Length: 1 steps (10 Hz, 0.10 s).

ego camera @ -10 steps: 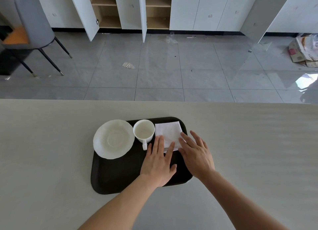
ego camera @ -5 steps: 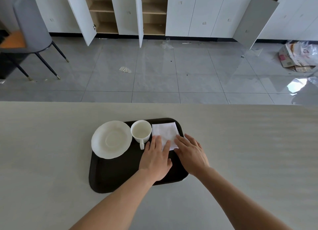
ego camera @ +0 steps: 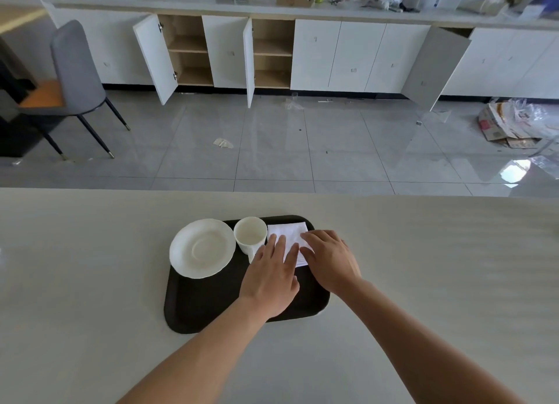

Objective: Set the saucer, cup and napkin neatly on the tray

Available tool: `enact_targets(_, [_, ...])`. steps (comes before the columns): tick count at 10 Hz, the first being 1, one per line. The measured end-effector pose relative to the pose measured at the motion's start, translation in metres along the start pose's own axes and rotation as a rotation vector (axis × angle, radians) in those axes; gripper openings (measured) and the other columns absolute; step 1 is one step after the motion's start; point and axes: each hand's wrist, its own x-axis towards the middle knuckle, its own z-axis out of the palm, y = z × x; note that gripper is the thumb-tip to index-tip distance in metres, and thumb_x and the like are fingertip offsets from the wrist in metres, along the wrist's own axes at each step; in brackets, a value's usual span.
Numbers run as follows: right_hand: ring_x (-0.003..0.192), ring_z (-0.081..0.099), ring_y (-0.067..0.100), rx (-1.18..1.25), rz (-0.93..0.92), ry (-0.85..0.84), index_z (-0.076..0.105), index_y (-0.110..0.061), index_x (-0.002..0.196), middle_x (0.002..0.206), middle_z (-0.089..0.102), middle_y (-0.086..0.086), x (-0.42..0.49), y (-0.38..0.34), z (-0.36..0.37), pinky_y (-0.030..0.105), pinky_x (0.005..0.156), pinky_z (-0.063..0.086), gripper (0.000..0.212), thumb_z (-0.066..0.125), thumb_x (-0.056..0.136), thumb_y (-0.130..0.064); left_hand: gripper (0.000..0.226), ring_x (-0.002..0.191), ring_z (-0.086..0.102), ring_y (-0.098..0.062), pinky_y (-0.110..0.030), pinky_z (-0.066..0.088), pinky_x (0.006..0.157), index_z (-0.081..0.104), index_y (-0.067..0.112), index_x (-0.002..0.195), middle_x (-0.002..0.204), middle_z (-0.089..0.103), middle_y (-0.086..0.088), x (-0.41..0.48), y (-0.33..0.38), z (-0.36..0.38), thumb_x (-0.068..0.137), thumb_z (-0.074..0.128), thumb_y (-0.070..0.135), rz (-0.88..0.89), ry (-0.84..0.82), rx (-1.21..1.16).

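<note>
Dark tray (ego camera: 208, 306) lies on pale table (ego camera: 90, 282), near half bare apart from the two hands over it. Holds three things along its far edge: saucer, cup, napkin, left to right.

Left hand (ego camera: 270, 278) lies palm down, flat, fingers extended and a little spread, nothing gripped; fingertips rest on the near left part of the napkin (ego camera: 287, 232). Forearm runs back toward the near edge of the table. Right hand (ego camera: 331, 261) just beside it, also palm down and open, fingers laid across the napkin's near right corner, holding nothing. The two hands nearly touch over the cloth.

Napkin: white, folded square, flat, its far half showing beyond the fingertips, in the tray's far right corner.

Cup (ego camera: 250, 234): white, upright, empty, just left of the left fingertips, close beside the napkin's left edge. Its handle is mostly hidden by the left hand.

Saucer (ego camera: 202, 247): white, scalloped rim, left of the cup, its rim overhanging the tray's far left edge.
</note>
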Motion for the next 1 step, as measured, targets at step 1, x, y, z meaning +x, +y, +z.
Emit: enact_targets(1, [0.125,0.048,0.023,-0.007,0.000,0.016,0.061,-0.019,0.125,0.132,0.063,-0.003,-0.0002,-0.0056,-0.0106,0.037,0.098,0.044,0.032,0.049,0.099,-0.033,0.065,0.148,0.012,-0.036,-0.047,0.019,0.119,0.018,0.014,0.152,0.159,0.021,-0.020,-0.0092,-0.0055,-0.0140,0.095,0.037,0.037,-0.032,0.058,0.017])
